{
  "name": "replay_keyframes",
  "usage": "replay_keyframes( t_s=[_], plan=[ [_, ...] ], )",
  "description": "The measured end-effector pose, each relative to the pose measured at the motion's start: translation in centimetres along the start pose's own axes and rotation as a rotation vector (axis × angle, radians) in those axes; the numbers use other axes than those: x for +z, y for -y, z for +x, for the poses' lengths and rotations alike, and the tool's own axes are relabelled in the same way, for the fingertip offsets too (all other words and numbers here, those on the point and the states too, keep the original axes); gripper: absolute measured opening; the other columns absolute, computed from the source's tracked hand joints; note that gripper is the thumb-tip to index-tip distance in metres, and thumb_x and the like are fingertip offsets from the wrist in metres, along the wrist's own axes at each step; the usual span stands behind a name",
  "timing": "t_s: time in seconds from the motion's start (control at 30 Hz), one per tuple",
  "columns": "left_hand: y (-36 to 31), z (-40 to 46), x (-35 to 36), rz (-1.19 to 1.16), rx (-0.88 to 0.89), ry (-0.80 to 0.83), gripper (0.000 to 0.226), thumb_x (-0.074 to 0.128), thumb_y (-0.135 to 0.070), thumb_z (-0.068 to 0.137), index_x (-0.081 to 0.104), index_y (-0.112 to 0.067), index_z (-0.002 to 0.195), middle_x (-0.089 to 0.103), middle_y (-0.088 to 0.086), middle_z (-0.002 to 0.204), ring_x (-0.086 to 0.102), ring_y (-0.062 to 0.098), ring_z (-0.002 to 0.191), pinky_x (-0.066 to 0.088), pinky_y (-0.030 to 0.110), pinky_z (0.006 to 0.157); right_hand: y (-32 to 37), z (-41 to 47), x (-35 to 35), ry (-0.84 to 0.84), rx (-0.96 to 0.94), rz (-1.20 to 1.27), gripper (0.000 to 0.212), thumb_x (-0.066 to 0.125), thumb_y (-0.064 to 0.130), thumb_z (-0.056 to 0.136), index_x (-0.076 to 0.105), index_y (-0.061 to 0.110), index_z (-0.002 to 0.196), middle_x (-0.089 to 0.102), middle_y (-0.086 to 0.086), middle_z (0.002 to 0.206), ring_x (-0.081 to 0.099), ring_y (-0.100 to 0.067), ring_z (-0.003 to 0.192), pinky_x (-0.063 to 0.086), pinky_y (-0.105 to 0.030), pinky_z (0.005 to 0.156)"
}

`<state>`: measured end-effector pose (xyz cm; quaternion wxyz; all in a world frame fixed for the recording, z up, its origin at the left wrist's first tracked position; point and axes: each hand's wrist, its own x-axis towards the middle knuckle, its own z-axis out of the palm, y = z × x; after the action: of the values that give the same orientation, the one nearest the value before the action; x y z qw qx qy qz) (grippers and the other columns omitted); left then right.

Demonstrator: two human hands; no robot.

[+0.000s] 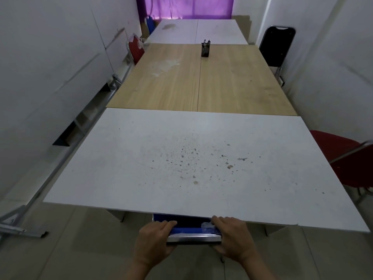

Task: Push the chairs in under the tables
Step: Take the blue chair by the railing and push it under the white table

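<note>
A blue chair (187, 229) with a chrome top rail stands at the near edge of a white, speckled table (141, 154); its seat is hidden under the tabletop. My left hand (154, 241) grips the left end of the backrest and my right hand (232, 237) grips the right end. A red chair (341, 158) stands out from the table's right side. A black chair (277, 46) stands by the right wall beside the wooden table (232, 83). On the left side, a red chair (136, 48) and a blue chair (150, 24) show only their backs.
Three tables stand end to end down a narrow room, the far one white (181, 31). A black pen holder (205, 48) stands on the wooden table. Metal rails (66, 150) lie along the left wall. A purple curtain (185, 7) hangs at the far end.
</note>
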<state>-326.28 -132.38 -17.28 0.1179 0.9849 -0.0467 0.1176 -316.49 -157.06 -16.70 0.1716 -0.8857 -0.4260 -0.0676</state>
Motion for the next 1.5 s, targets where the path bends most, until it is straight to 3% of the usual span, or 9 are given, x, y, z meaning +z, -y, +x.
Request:
replay_keyframes(
  t_s=[0.33, 0.57, 0.67, 0.77, 0.87, 1.03, 1.2, 1.3, 1.5],
  plan=[
    [-0.5, 0.2, -0.8, -0.013, -0.119, 0.109, 0.036, 0.063, -0.055, 0.063, 0.067, -0.032, 0.09, 0.068, -0.013, 0.076, 0.065, 0.008, 0.063, 0.05, 0.022, 0.051, -0.1, 0.0, 0.0, 0.106, 0.096, 0.069, 0.036, 0.062, 0.057, 0.067, 0.05, 0.025, 0.08, 0.06, 0.008, 0.07, 0.053, -0.011, 0.057, 0.037, -0.024, 0.047],
    [-1.4, 1.0, -3.2, -0.177, -0.185, 0.4, 0.073, 0.032, -0.087, 0.067, 0.064, -0.035, 0.106, 0.068, -0.014, 0.095, 0.06, 0.003, 0.08, 0.048, 0.024, 0.07, 0.5, 0.2, -0.5, 0.361, 0.245, 0.129, 0.041, 0.056, 0.062, 0.073, 0.057, 0.028, 0.096, 0.06, 0.007, 0.092, 0.053, -0.012, 0.082, 0.046, -0.029, 0.067],
    [-1.5, 1.2, -3.7, -0.261, -0.274, 0.468, 0.075, 0.013, -0.087, 0.073, 0.066, -0.035, 0.085, 0.067, -0.008, 0.08, 0.059, 0.008, 0.074, 0.047, 0.029, 0.065, 0.8, 0.2, -0.3, 0.414, 0.289, 0.146, 0.048, 0.057, 0.071, 0.07, 0.056, 0.032, 0.097, 0.059, 0.009, 0.094, 0.052, -0.01, 0.083, 0.046, -0.028, 0.069],
    [-1.7, 1.9, -3.7, -0.224, -0.291, 0.579, 0.056, 0.017, -0.074, 0.085, 0.044, -0.034, 0.058, 0.05, -0.007, 0.06, 0.05, 0.013, 0.062, 0.033, 0.029, 0.055, 0.8, 0.4, -0.5, 0.428, 0.316, 0.157, 0.055, 0.056, 0.077, 0.067, 0.057, 0.032, 0.099, 0.06, 0.01, 0.095, 0.053, -0.009, 0.083, 0.048, -0.028, 0.071],
    [-1.3, 2.6, -3.1, -0.206, -0.33, 0.733, 0.067, 0.007, -0.082, 0.075, 0.054, -0.034, 0.074, 0.052, -0.008, 0.066, 0.052, 0.015, 0.071, 0.034, 0.03, 0.06, 1.0, 0.0, -0.8, 0.39, 0.315, 0.186, 0.052, 0.057, 0.075, 0.067, 0.058, 0.032, 0.097, 0.061, 0.01, 0.093, 0.053, -0.008, 0.081, 0.049, -0.029, 0.07],
    [-0.1, 3.9, -2.2, -0.297, -0.394, 0.901, 0.113, 0.006, -0.097, 0.052, 0.054, -0.029, 0.128, 0.056, 0.003, 0.131, 0.052, 0.022, 0.115, 0.039, 0.032, 0.093, 1.9, -1.4, -0.8, 0.158, 0.289, 0.222, 0.038, 0.055, 0.062, 0.071, 0.058, 0.028, 0.088, 0.064, 0.009, 0.084, 0.054, -0.008, 0.074, 0.041, -0.025, 0.064],
    [0.3, 5.2, -1.2, -0.411, -0.449, 0.916, 0.086, 0.022, -0.088, 0.067, 0.067, -0.027, 0.107, 0.065, -0.003, 0.113, 0.057, 0.012, 0.103, 0.04, 0.025, 0.094, 0.8, -0.9, -1.8, 0.302, 0.231, 0.289, 0.044, 0.061, 0.058, 0.073, 0.056, 0.028, 0.105, 0.062, 0.006, 0.102, 0.054, -0.012, 0.091, 0.043, -0.027, 0.078],
    [0.6, 6.3, 0.3, -0.462, -0.46, 0.799, 0.048, 0.037, -0.066, 0.087, 0.069, -0.03, 0.084, 0.069, -0.008, 0.095, 0.062, 0.008, 0.091, 0.048, 0.031, 0.091, -0.3, -1.2, -2.1, 0.357, 0.19, 0.383, 0.054, 0.059, 0.064, 0.078, 0.051, 0.028, 0.118, 0.057, 0.003, 0.115, 0.051, -0.015, 0.103, 0.044, -0.032, 0.088],
    [-3.8, 11.4, 2.9, -0.433, -0.374, 0.544, 0.031, 0.049, -0.031, 0.096, 0.068, -0.025, 0.072, 0.071, -0.004, 0.07, 0.065, 0.003, 0.064, 0.055, 0.031, 0.072, -5.7, -6.8, -3.0, 0.283, 0.321, 0.382, 0.069, 0.036, 0.074, 0.085, 0.038, 0.029, 0.137, 0.045, 0.003, 0.136, 0.04, -0.016, 0.123, 0.031, -0.032, 0.106]
  ],
)
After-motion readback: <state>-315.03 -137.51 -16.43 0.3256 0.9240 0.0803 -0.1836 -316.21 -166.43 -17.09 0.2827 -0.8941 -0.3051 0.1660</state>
